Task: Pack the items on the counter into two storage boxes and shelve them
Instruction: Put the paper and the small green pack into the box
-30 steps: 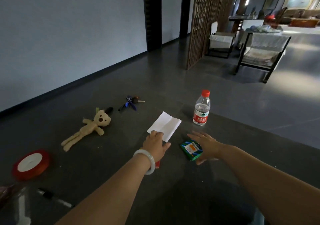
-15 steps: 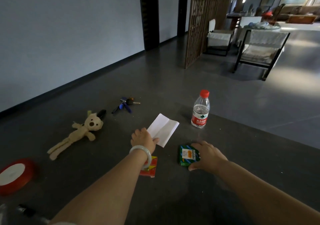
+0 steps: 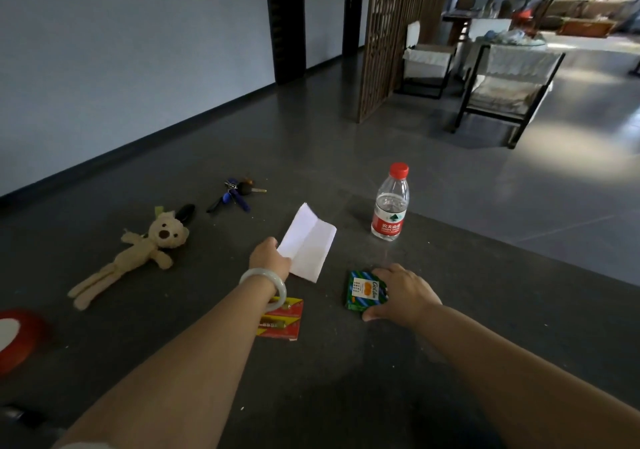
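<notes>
Presently, in the head view, the left hand pinches the near edge of the folded paper at the centre of the counter, and the right hand, at 4 o'clock from it, curls fingers and thumb round the green packet, probably so both lift together. The bottle stands at 1 o'clock, the teddy bear at 9, the battery pack at 6 under the left wrist. No storage box is visible; nothing appears packed.
</notes>
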